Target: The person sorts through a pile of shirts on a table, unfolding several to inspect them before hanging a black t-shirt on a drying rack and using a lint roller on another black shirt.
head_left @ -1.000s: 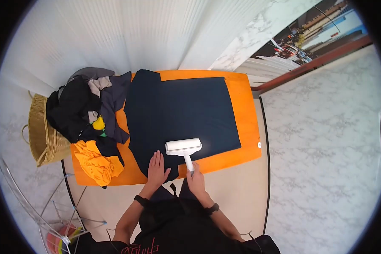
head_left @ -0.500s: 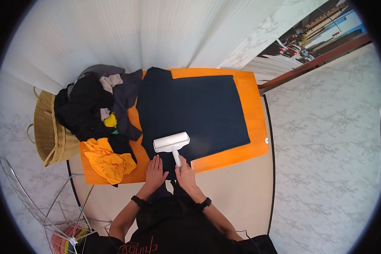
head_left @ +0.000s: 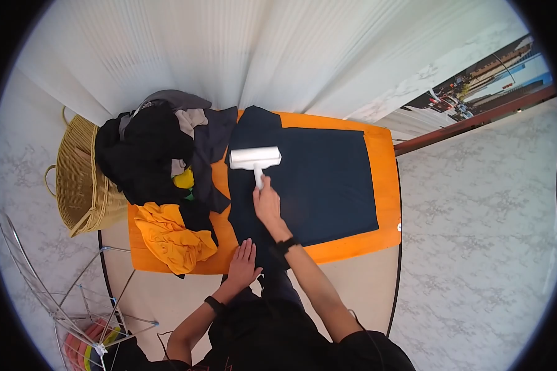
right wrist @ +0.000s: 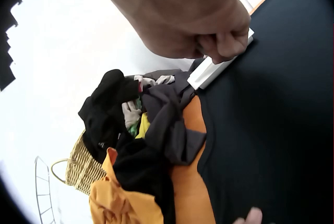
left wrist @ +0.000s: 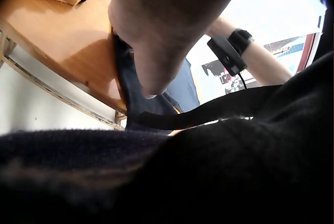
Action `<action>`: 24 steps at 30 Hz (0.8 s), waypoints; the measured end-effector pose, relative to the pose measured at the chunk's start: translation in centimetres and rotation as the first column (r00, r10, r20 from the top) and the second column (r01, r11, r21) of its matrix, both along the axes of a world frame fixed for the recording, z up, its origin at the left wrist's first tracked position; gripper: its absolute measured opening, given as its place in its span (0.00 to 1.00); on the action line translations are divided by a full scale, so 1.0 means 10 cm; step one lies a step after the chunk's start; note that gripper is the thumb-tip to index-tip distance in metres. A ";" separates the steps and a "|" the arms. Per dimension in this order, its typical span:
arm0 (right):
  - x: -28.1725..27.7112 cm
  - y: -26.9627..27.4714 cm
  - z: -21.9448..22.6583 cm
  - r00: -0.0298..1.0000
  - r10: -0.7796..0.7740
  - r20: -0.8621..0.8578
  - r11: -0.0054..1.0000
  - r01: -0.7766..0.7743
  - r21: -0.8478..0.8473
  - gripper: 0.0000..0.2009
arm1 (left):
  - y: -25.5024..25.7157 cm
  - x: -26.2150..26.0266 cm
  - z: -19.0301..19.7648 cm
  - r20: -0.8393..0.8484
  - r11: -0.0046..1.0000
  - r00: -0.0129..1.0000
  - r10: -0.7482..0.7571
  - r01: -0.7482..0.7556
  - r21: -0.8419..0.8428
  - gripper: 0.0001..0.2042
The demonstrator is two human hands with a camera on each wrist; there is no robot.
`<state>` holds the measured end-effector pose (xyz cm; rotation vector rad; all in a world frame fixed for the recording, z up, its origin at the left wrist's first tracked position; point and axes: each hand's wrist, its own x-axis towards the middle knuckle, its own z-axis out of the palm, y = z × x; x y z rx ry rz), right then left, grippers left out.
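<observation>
A dark navy T-shirt [head_left: 322,185] lies spread flat on the orange table [head_left: 387,185]. My right hand [head_left: 268,203] grips the handle of a white lint roller [head_left: 255,157], whose wide head lies over the upper left part of the shirt, near its sleeve. In the right wrist view the fingers curl round the handle, and the roller head [right wrist: 209,74] shows partly behind them. My left hand [head_left: 244,263] rests with straight fingers on the shirt's near left corner, at the table's front edge. The left wrist view shows that hand [left wrist: 156,36] from close by, its fingers mostly hidden.
Left of the shirt is a heap of dark clothes [head_left: 145,139], with a yellow-orange garment [head_left: 176,238] in front of it. A wicker basket [head_left: 74,185] stands at the table's left end. A wire rack [head_left: 74,309] is at the lower left. White curtains [head_left: 185,55] hang behind the table.
The right hand has moved the lint roller first leftward, then away from the body, up the shirt toward its far left part. The left hand stays on the near corner. The head view has shifted.
</observation>
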<state>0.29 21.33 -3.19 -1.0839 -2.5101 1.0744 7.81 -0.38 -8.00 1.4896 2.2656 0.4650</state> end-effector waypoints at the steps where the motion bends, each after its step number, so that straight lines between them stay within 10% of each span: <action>1: -0.15 0.09 -0.03 1.000 -0.002 -0.002 1.000 0.002 0.007 0.16 | 0.00 0.00 0.00 0.007 1.000 1.000 -0.002 0.002 -0.004 0.41; 13: -0.92 0.67 -0.08 0.999 -0.011 -0.051 0.998 0.014 0.059 0.18 | -0.04 -0.03 0.05 0.052 1.000 0.999 0.005 -0.005 -0.002 0.42; 24: 0.92 -0.53 0.07 0.999 0.030 0.032 0.999 -0.029 -0.021 0.17 | -0.26 -0.23 0.21 0.109 0.978 0.979 0.171 -0.182 0.100 0.37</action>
